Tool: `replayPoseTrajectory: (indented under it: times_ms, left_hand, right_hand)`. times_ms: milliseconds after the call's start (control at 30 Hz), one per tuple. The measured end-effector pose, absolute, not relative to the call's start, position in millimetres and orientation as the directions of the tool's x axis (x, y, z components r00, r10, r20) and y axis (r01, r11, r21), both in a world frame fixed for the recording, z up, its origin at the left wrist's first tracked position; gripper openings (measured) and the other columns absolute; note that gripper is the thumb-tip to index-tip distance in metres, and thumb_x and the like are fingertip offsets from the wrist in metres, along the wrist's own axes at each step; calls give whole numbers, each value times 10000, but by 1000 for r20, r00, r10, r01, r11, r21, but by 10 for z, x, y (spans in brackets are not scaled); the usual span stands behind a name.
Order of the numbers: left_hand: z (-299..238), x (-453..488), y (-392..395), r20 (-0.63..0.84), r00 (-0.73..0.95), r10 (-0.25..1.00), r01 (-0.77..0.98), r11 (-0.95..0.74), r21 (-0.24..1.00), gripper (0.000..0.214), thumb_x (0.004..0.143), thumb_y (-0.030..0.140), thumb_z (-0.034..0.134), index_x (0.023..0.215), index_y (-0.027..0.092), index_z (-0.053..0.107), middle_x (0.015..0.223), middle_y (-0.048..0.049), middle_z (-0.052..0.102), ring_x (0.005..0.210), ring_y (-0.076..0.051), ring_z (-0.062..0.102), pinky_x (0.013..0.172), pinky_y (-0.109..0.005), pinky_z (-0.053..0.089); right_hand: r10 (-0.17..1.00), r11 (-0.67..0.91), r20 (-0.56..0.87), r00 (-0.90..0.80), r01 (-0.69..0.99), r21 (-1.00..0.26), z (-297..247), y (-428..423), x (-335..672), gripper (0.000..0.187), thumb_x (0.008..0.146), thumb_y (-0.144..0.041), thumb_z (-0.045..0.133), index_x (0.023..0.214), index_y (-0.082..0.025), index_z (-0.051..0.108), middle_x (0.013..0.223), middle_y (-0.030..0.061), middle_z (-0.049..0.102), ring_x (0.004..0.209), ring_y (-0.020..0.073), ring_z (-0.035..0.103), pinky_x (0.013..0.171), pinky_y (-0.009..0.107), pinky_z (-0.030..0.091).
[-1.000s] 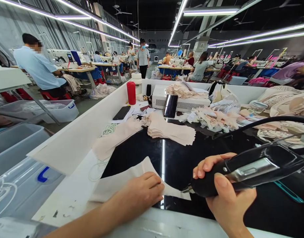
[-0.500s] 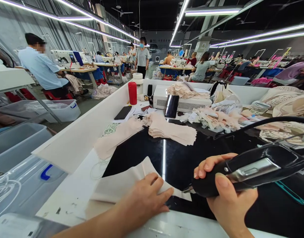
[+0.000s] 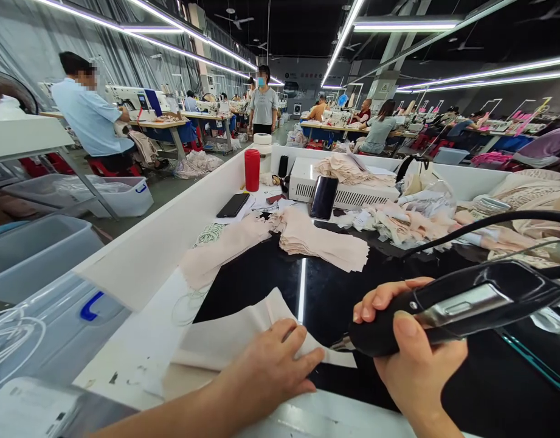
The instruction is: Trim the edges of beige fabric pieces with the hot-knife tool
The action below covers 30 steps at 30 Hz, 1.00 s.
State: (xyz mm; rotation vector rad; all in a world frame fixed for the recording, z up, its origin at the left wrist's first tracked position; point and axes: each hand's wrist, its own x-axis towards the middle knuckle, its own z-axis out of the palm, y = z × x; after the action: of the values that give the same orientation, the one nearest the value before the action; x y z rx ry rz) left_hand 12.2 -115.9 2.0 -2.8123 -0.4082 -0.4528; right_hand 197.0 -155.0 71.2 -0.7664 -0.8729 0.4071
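Black worktop (image 3: 256, 280) among sewing machines (image 3: 134, 100): pale fabric piece (image 3: 229, 334) under handling

Head view. The worktop is bordered by a white panel (image 3: 147, 243); a stack of pale cut pieces (image 3: 323, 243) is placed toward its far side, well apart from the hands. The pale fabric piece is spread at the near side, its wide end at the left, its narrow end pointed right over the black surface.

The left hand (image 3: 273, 362) is laid palm down across the fabric, fingers loosely spread; no clenched grip is observed. The right hand (image 3: 411, 359) is wrapped around a black handheld tool (image 3: 471, 304), whose metal tip (image 3: 343, 345) is directed at the upper edge of the narrow end. Whether contact is made cannot be told.

Assessment: the fabric should be held flat and evenly, since a crease is noted just above the fingers. The nearest finger is judged close to the tip and should be kept out of its line. A steady, low tool angle is advised, with the black cable (image 3: 535, 215) left slack so that the tip is not dragged off the edge.
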Motion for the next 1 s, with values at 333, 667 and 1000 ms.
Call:
replayPoseTrajectory:
  times_ms: [333, 667, 1000]
  left_hand:
    - [46, 134, -1161, 337, 914, 224, 303, -931, -203, 558, 949, 580, 702, 1326, 186, 583, 1091, -85, 638, 1109, -260, 581, 998, -363, 487]
    - [100, 149, -1152, 408, 884, 227, 314, -936, -161, 558, 892, 567, 780, 1264, 191, 603, 994, -50, 627, 1005, -233, 564, 927, -325, 493]
    - [104, 138, -1155, 413, 873, 260, 319, -944, -81, 502, 907, 517, 782, 1256, 198, 613, 978, -39, 620, 975, -225, 548, 867, -321, 508]
  right_hand:
    - [635, 670, 563, 529, -14, -742, 596, -1478, 1922, 285, 855, -343, 761, 1050, -256, 572, 765, -34, 606, 576, 144, 593, 529, 309, 549]
    - [633, 692, 575, 518, -46, -720, 576, -1416, 1889, 269, 896, -292, 738, 1090, -244, 557, 786, -31, 606, 604, 130, 595, 538, 291, 552]
    - [641, 690, 577, 506, -50, -722, 586, -1331, 1827, 259, 898, -248, 703, 1093, -253, 533, 790, -43, 616, 591, 122, 618, 546, 280, 567]
